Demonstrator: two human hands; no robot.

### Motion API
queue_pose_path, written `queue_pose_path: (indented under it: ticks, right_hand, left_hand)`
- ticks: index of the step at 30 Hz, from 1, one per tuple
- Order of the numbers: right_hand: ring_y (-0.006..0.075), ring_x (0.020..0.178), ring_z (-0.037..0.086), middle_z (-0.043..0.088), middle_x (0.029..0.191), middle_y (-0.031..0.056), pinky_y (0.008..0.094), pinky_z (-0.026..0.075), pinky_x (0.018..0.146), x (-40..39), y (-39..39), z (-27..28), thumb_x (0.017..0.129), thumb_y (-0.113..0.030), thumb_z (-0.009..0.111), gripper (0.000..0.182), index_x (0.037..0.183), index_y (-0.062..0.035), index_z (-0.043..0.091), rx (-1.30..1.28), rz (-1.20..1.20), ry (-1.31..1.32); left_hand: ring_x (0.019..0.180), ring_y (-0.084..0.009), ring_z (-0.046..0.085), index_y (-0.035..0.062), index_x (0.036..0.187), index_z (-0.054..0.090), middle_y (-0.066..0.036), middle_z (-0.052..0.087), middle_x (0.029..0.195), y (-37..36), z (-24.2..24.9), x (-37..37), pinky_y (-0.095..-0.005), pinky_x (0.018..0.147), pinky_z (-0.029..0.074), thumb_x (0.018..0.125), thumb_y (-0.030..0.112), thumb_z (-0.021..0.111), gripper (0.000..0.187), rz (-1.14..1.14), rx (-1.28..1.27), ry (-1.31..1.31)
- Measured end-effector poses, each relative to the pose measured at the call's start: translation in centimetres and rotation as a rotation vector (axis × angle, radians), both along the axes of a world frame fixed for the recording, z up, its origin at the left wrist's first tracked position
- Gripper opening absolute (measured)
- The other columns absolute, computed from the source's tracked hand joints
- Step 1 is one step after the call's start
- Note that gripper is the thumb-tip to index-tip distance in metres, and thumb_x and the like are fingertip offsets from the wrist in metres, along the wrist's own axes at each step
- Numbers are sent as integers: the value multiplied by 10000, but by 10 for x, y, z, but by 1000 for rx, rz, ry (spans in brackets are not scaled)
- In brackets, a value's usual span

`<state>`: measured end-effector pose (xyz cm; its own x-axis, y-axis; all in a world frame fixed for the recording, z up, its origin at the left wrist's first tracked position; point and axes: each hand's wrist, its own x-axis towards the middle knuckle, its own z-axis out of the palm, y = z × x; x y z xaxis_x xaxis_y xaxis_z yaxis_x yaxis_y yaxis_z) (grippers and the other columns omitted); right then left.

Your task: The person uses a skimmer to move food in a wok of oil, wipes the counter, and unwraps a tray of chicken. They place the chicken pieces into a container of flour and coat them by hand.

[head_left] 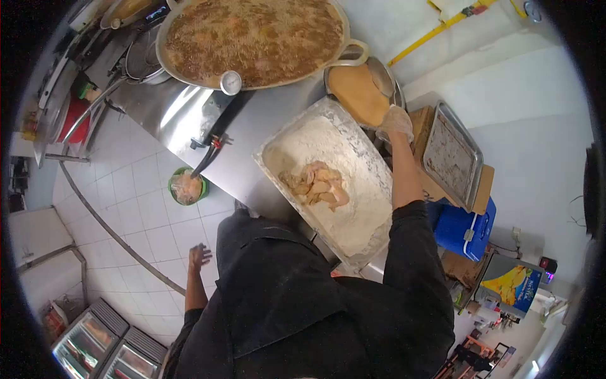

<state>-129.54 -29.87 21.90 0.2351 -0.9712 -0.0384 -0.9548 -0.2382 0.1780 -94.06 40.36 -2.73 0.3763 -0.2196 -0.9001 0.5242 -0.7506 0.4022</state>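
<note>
My right hand [396, 121], in a loose clear plastic glove, is at the near right rim of a metal bowl [357, 95] of tan liquid. Its fingers are blurred under the glove, and I cannot tell whether they grip the rim. A curved metal piece [381, 77] stands in the bowl's right side. Below lies a rectangular tray [282, 194] of white flour [360, 208], with raw chicken pieces [319, 183] heaped left of its middle. My left hand [200, 254] hangs bare and low at my side, fingers apart, away from the counter, over the tiled floor.
A large pan [163, 54] of bubbling brown oil, with a dial thermometer [231, 82], sits beyond the steel counter [148, 107]. On the right, a stained metal tray [451, 151] rests on cardboard above a blue cooler [464, 230]. A green bucket [187, 186] stands on the floor.
</note>
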Motion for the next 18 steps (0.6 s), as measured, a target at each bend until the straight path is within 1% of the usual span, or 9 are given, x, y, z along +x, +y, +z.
queue_pose_path:
  ticks: [3,4,7,10,13,14,16,17,18]
  right_hand:
    - [318,937,667,669,1052,182,402,543,779,7,1,16,792,-280,653,263,899,-46,707,108,-7,18]
    - [306,966,662,659,1103,174,387,543,794,2,-6,10,762,-306,688,283,889,-54,717,154,42,32]
    - [325,957,659,670,1057,185,405,541,791,-20,-54,-57,771,-320,671,329,891,-16,709,308,328,309]
    - [358,945,653,674,1008,210,421,523,767,-30,-56,-81,837,-326,594,372,926,28,663,439,41,-266]
    - [219,609,496,559,725,59,364,392,547,-10,-40,-91,931,-339,457,325,850,-71,621,574,-271,-627]
    - [172,497,443,521,630,9,345,349,474,-3,-37,-93,963,-343,411,339,825,-104,607,618,-371,-747]
    - [152,486,439,526,630,4,333,343,458,2,-34,-95,954,-359,434,330,852,-97,606,774,-412,-930]
    - [143,480,437,529,631,2,326,340,451,2,-33,-96,949,-367,446,327,865,-94,606,849,-434,-1021]
    - [133,468,430,520,621,-8,312,332,438,2,-28,-89,947,-369,455,321,872,-94,603,893,-471,-1073]
  left_hand:
    - [871,-286,663,26,1191,543,-165,662,1059,42,-18,-22,-411,702,503,937,429,461,483,76,25,79]
    - [863,-279,663,28,1177,551,-154,667,1041,46,-6,-31,-409,692,501,933,420,460,470,-65,4,9]
    - [777,-240,623,31,1132,574,-126,671,976,71,19,-65,-392,654,485,922,400,459,440,-247,-167,-142]
    - [679,-198,554,31,1109,585,-106,665,924,94,3,-63,-373,625,467,923,398,460,430,-445,-231,-179]
    - [743,-244,615,32,1133,576,-129,671,970,67,-2,-44,-388,656,489,923,435,475,466,-57,-42,55]
    - [770,-262,632,32,1139,573,-138,672,989,48,5,-34,-393,665,495,921,443,480,475,-15,-1,49]
    - [861,-314,670,30,1174,558,-166,667,1053,36,10,-16,-408,689,508,919,464,489,509,17,-35,28]
    - [851,-306,668,13,1191,547,-181,662,1053,21,1,-4,-411,690,509,914,476,496,542,57,63,39]
    - [853,-303,668,5,1195,543,-189,661,1049,8,6,4,-414,690,509,918,474,491,547,40,19,-2]
